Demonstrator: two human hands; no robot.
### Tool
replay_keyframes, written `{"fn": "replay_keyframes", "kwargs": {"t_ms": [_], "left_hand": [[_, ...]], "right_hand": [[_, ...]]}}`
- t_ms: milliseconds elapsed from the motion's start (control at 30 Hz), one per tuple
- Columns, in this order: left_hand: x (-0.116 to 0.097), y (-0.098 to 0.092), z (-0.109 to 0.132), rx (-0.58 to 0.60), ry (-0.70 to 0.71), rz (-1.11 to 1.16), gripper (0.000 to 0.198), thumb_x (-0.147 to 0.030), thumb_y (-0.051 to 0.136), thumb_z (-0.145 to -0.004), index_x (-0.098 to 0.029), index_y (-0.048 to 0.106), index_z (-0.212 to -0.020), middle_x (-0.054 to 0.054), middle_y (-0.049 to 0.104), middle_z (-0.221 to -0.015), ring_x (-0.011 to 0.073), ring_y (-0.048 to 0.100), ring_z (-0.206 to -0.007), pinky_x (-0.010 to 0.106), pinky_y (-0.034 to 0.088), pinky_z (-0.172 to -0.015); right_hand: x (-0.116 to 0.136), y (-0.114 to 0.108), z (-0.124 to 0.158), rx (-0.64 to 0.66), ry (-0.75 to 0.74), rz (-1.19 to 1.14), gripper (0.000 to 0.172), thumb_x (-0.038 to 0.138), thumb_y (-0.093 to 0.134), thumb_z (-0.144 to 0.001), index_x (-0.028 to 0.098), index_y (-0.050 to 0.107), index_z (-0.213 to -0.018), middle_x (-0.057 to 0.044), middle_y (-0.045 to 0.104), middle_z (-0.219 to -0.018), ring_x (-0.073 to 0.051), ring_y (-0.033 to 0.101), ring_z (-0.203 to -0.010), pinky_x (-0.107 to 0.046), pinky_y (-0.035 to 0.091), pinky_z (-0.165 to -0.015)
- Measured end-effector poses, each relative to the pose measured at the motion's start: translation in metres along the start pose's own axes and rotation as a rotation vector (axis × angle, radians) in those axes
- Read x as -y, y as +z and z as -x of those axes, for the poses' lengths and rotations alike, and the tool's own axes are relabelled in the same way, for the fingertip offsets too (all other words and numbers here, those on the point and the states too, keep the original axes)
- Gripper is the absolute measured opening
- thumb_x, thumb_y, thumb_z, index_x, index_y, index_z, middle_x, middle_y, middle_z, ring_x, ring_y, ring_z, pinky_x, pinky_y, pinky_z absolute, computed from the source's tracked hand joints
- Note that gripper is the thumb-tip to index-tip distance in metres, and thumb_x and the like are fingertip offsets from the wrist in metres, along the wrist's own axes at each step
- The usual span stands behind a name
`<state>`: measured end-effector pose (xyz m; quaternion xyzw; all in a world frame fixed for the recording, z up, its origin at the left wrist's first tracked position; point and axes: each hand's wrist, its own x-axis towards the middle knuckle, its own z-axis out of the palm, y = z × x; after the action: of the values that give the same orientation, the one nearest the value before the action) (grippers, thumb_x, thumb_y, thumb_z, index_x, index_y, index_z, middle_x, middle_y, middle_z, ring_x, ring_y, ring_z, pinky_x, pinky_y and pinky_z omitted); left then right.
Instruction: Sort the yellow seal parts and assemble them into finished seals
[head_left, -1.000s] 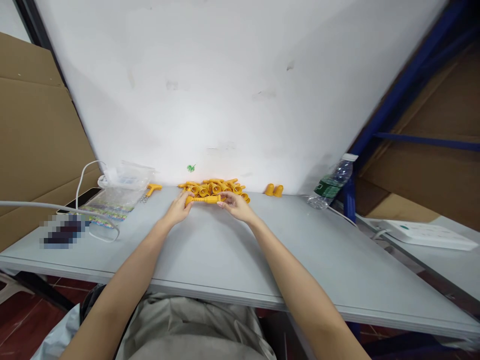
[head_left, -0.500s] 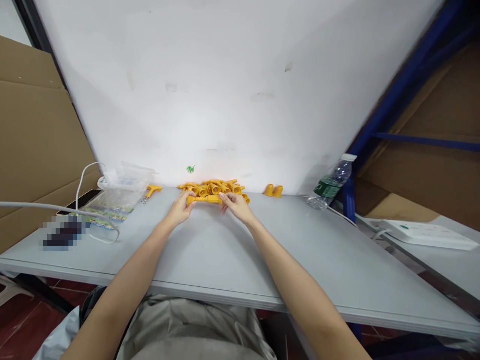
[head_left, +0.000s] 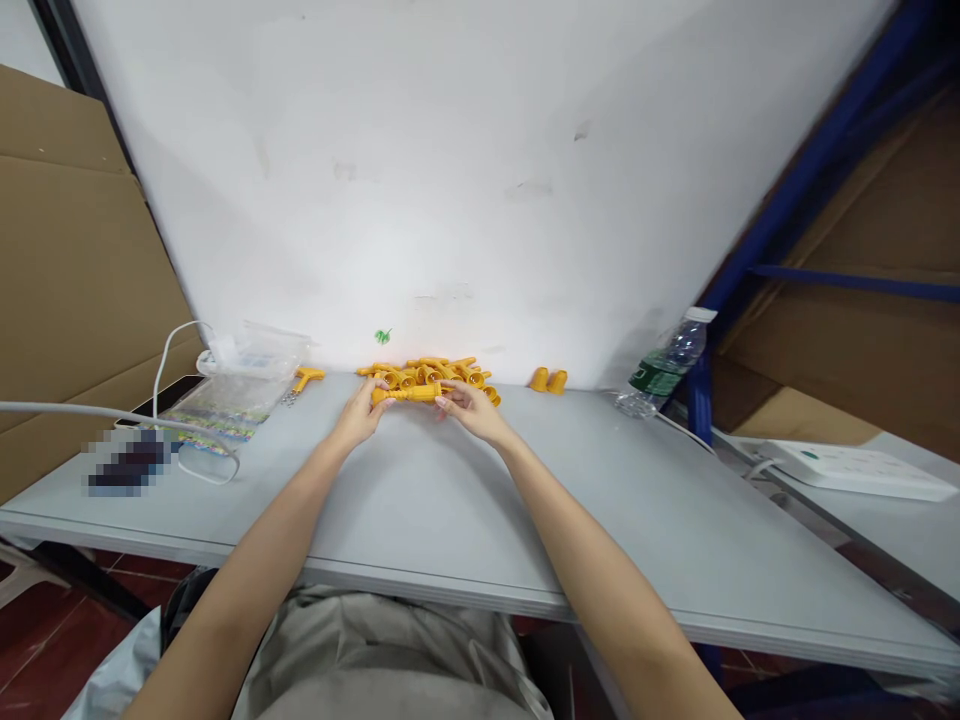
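Note:
A long yellow plastic part point(head_left: 411, 394) lies level between my two hands, above the grey table point(head_left: 420, 500). My left hand point(head_left: 360, 412) is closed on its left end, thumb and fingers pinching it. On its right end my right hand point(head_left: 470, 409) is closed in the same way. Just behind it is a pile of yellow parts point(head_left: 431, 374), several with round cup-like openings facing me. My fingers cover both ends of the held part. Two yellow caps point(head_left: 548, 380) stand against the white wall, right of the pile.
At the left are a yellow T-shaped tool point(head_left: 307, 376) beside small metal pieces, plastic bags point(head_left: 225, 400), a phone and a white cable point(head_left: 90, 409). A water bottle point(head_left: 667, 365) leans at the right, near a white power strip point(head_left: 862, 470).
The held part and its right end have shifted slightly left and up in the view. Both hands keep their grip, and the fingers of my right hand have moved a little.

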<state>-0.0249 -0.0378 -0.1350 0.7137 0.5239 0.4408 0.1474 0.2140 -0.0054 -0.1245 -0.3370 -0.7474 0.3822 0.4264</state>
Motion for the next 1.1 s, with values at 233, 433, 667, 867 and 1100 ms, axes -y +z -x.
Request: {"fn": "replay_keyframes", "kwargs": {"t_ms": [233, 433, 667, 867, 1100], "left_hand": [[0.006, 0.005, -0.001, -0.057, 0.079, 0.044, 0.017, -0.037, 0.055, -0.089, -0.024, 0.053, -0.099, 0.002, 0.064, -0.094, 0.0191, 0.064, -0.091, 0.030, 0.051, -0.076], [0.007, 0.008, -0.002, -0.086, 0.117, 0.059, 0.017, -0.038, 0.056, -0.088, -0.024, 0.054, -0.097, 0.003, 0.064, -0.096, 0.0196, 0.063, -0.099, 0.031, 0.051, -0.082], [0.003, 0.006, -0.001, -0.088, 0.090, 0.045, 0.013, -0.034, 0.057, -0.088, -0.024, 0.054, -0.096, 0.003, 0.065, -0.095, 0.0205, 0.064, -0.099, 0.032, 0.052, -0.081], [0.002, 0.005, 0.000, -0.093, 0.083, 0.037, 0.013, -0.035, 0.058, -0.087, -0.025, 0.054, -0.094, 0.002, 0.065, -0.092, 0.0206, 0.065, -0.097, 0.032, 0.053, -0.079], [0.002, 0.006, 0.000, -0.097, 0.127, 0.040, 0.013, -0.035, 0.057, -0.088, -0.024, 0.054, -0.096, 0.003, 0.064, -0.094, 0.0205, 0.064, -0.099, 0.033, 0.052, -0.081]], "right_hand": [[0.009, 0.003, 0.002, -0.037, 0.096, -0.012, 0.059, 0.066, 0.065, -0.076, 0.017, 0.064, -0.108, -0.005, 0.072, -0.072, -0.022, 0.069, -0.063, -0.041, 0.057, -0.075], [0.010, 0.001, 0.002, -0.020, 0.138, 0.013, 0.056, 0.068, 0.058, -0.080, 0.017, 0.066, -0.104, -0.007, 0.072, -0.081, -0.020, 0.068, -0.065, -0.041, 0.056, -0.075], [0.009, -0.003, 0.004, 0.028, 0.035, 0.014, 0.060, 0.051, 0.071, -0.076, 0.022, 0.059, -0.128, -0.009, 0.068, -0.108, -0.020, 0.070, -0.075, -0.042, 0.055, -0.083], [0.011, 0.000, 0.003, 0.002, 0.083, -0.018, 0.055, 0.053, 0.071, -0.076, 0.019, 0.064, -0.118, -0.007, 0.070, -0.093, -0.020, 0.069, -0.068, -0.041, 0.055, -0.079], [0.020, 0.006, 0.004, -0.052, 0.150, -0.076, 0.052, 0.067, 0.070, -0.071, 0.018, 0.067, -0.091, -0.004, 0.070, -0.071, -0.018, 0.065, -0.060, -0.036, 0.055, -0.071]]}}
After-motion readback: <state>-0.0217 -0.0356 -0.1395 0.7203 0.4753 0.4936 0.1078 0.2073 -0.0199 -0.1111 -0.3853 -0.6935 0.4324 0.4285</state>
